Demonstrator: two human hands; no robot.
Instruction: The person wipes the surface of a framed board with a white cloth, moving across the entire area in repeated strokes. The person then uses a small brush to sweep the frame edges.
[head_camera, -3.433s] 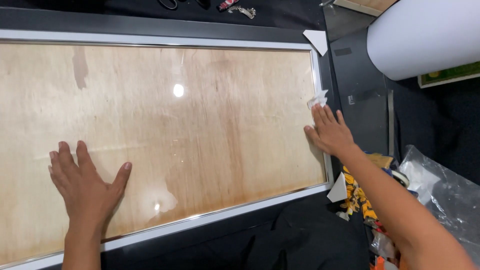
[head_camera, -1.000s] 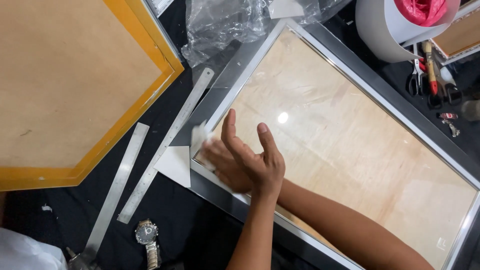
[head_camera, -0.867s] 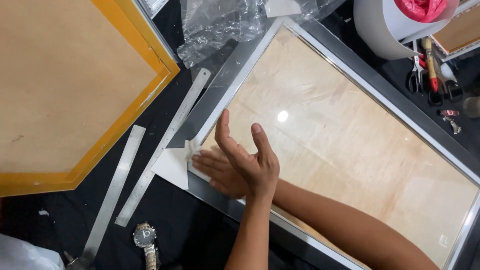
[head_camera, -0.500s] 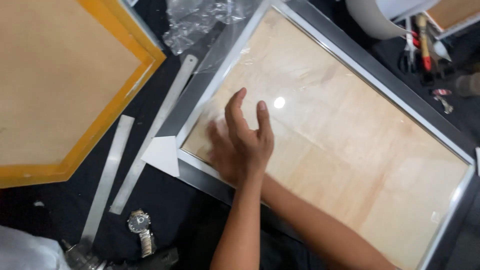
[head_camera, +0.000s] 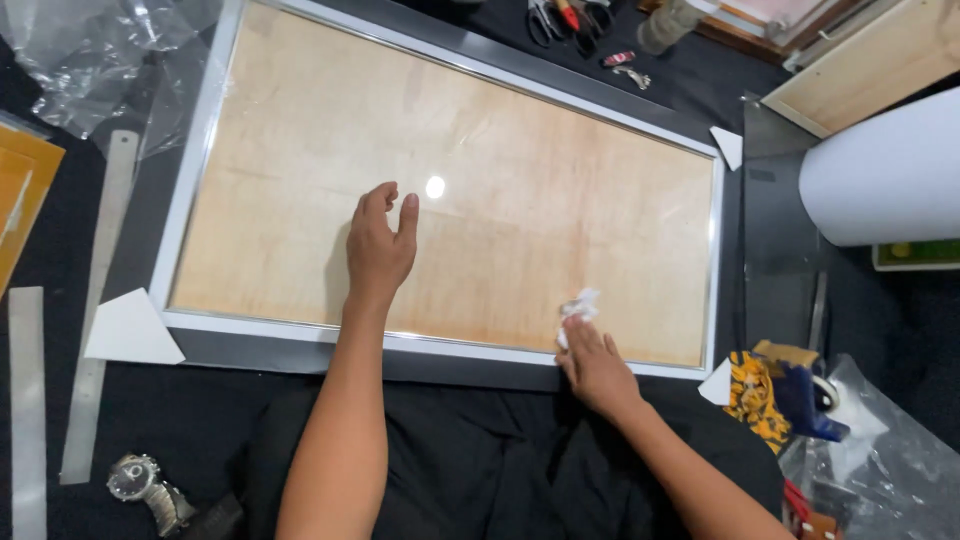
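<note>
A large framed panel (head_camera: 190, 180) with a silver rim and a glossy tan wood-grain face lies flat on a black surface. My left hand (head_camera: 380, 245) rests flat on the glass near the middle, fingers apart. At the near rim, my right hand (head_camera: 592, 362) presses a small crumpled white tissue (head_camera: 578, 305) against the glass close to the frame's lower edge. White triangular corner protectors sit at the near left corner (head_camera: 128, 330), the far right corner (head_camera: 728, 146) and the near right corner (head_camera: 716, 384).
Metal strips (head_camera: 100, 290) and a wristwatch (head_camera: 140, 482) lie at the left. Clear plastic wrap (head_camera: 80, 50) sits far left. A white roll (head_camera: 880, 180) is at the right, scissors and keys (head_camera: 580, 25) at the back, patterned cloth and plastic (head_camera: 800, 410) near right.
The view swung from the frame's left corner to its whole face. My hands, together at that corner, have separated: left now mid-glass, right with the tissue at the near rim.
</note>
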